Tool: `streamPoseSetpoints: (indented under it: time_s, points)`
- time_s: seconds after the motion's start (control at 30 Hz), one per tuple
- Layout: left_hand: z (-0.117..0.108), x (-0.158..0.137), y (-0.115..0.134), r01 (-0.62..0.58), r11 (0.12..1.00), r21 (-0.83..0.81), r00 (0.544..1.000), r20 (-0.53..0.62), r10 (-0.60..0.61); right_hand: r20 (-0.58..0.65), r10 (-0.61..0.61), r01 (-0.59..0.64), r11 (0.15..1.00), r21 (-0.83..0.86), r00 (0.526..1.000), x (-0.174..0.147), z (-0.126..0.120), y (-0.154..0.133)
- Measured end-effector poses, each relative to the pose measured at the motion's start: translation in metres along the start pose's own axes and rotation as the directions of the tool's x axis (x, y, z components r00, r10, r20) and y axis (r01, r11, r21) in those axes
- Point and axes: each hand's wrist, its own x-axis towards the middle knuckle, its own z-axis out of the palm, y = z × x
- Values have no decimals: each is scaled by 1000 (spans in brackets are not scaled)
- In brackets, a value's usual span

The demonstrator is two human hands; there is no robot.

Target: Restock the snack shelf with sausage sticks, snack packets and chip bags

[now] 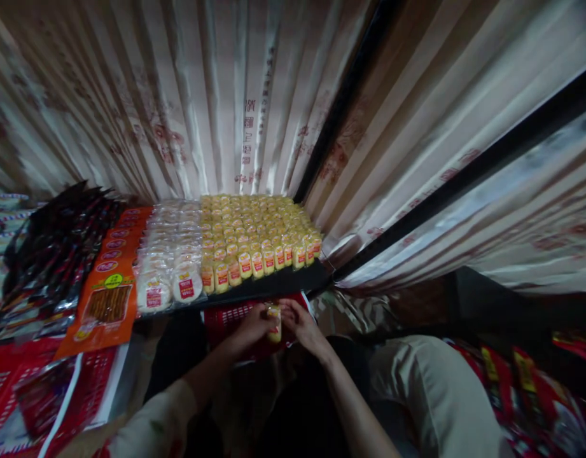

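Note:
Between my two hands is a small yellow packaged snack (274, 324) in a clear wrapper with a red and white label. My left hand (255, 326) pinches it from the left side. My right hand (299, 323) is at its upper right, fingers bent close to the wrapper; whether they grip it I cannot make out. Both hands are above a red plastic basket (226, 316). Just beyond them, rows of matching yellow packaged snacks (259, 235) stand packed on a black shelf (273, 280).
Round white packaged crackers (154, 289), orange snack bags (102, 305) and dark packets (63, 235) line the shelf leftward. Another red basket (95, 375) is at lower left. Pleated curtains (216, 95) and a black pole (417, 197) stand behind. Red packets (526, 381) lie at right, beside a trousered knee (431, 388).

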Motion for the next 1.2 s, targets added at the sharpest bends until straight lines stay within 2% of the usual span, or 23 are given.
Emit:
streamPoseSetpoints:
  time_s: [0.07,0.17,0.3,0.5,0.63,0.73,0.83,0.9,0.97,1.03,1.2]
  points:
    - [4,-3,16,-50,999,-7,996,-71,50,-45,12,-11,999,33,999,-4,-1,-5]
    - [9,-5,34,-109,994,29,981,-159,112,-24,-2,4,995,100,1000,-12,1,-12]
    - [10,-1,43,-161,978,131,949,-254,190,-18,-66,68,979,193,998,-15,7,-12]
    - [4,10,49,-260,930,259,917,-235,322,-51,-42,52,974,218,998,-4,1,-11]
    - [6,17,69,-291,895,337,894,-237,380,-140,-156,181,967,181,978,11,-4,-14]
    - [11,25,90,-284,864,415,869,-271,415,-320,-266,271,962,-30,909,24,-11,-20]
    - [16,34,109,-250,821,513,837,-312,450,-475,-429,308,898,-314,768,38,-20,-26]
    - [18,40,119,-216,783,583,824,-322,467,-490,-548,337,824,-455,678,47,-27,-27]
    - [18,46,124,-172,748,641,818,-331,471,-466,-630,357,758,-546,622,57,-33,-22]
    - [19,52,126,-125,721,682,813,-346,468,-435,-668,357,715,-601,603,65,-38,-14]
    - [21,62,126,-81,653,753,806,-336,488,-405,-683,296,668,-683,608,78,-42,8]
